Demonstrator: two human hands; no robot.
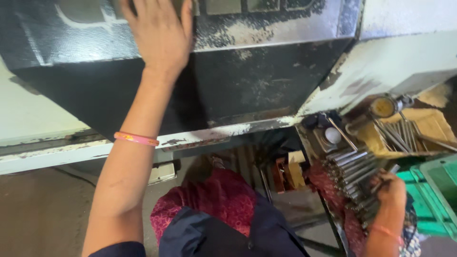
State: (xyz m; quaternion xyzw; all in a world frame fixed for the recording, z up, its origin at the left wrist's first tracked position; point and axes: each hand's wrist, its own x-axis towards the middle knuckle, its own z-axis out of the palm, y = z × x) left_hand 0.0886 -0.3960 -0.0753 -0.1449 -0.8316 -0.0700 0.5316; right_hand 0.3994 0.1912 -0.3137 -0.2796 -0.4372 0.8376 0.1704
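Left hand: the left hand lay flat with fingers spread against the dark, paint-worn machine panel, pinching nothing; a pink bangle sat on that forearm.
Right hand: the right hand was curled around the near ends of a bundle of metal rods, fingers closed on them.
Where the rods were: low at the right, just beside a cluttered tray that held more loose rods and a small round tin, with a green crate next to the hand.
How they would handle: judged stiff, smooth steel, heavy as a bunch and prone to slide past one another.
Where to hold: likely around the middle of the bundle, gripped tight so that none slips out endwise.
Below: red patterned cloth over the lap.
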